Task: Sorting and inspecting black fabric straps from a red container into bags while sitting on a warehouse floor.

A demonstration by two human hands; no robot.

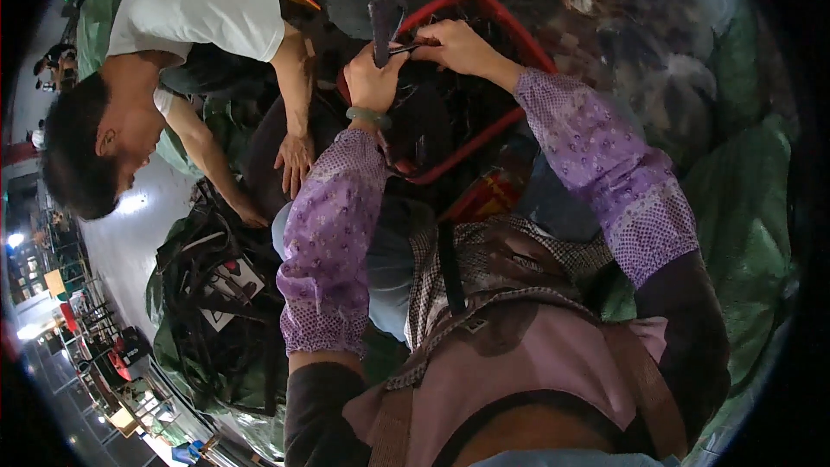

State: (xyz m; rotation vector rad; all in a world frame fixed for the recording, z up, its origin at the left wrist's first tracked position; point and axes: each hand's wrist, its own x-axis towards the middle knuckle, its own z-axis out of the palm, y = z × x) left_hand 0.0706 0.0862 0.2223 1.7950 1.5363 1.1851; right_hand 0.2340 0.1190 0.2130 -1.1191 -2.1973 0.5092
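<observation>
My left hand (372, 79), with a pale green bangle (369, 117) at its wrist, is closed on a dark strap (385, 24) whose wider end stands up above the fingers. Close on its right, my right hand (456, 47) pinches a thin dark piece (405, 49) that spans the gap between both hands. Whether that piece belongs to the strap or is a small tool, I cannot tell. Both hands are over the red plastic basket (529, 39), which holds dark, tangled strips. Purple flowered sleeve covers reach up both my forearms.
At left a co-worker in a white shirt (199, 0) leans in, hands low near a heap of black straps (212, 329) on green sheeting. A green sack (743, 207) lies at right, clear plastic bags (666, 60) behind it. A red-and-yellow packet (484, 199) sits below the basket.
</observation>
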